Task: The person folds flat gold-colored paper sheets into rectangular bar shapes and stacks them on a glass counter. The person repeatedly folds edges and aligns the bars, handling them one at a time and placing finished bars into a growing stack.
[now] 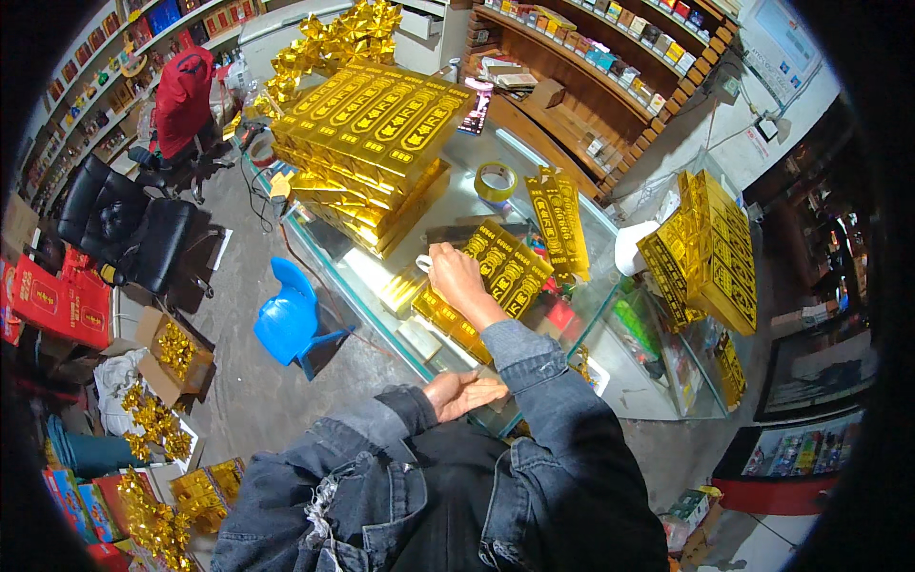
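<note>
I stood over a glass counter (462, 195) with a pale green edge. Directly on its top, to my left, I had a tall stack of gold boxes (372, 124), and closer to me lay a patterned gold box (505, 272). Beyond that, a roll of yellowish tape (494, 197) rested on the glass, with flat gold packaging (559, 224) just to its right. Left of the counter, the grey floor (233, 286) bore a blue plastic chair (284, 310).
</note>
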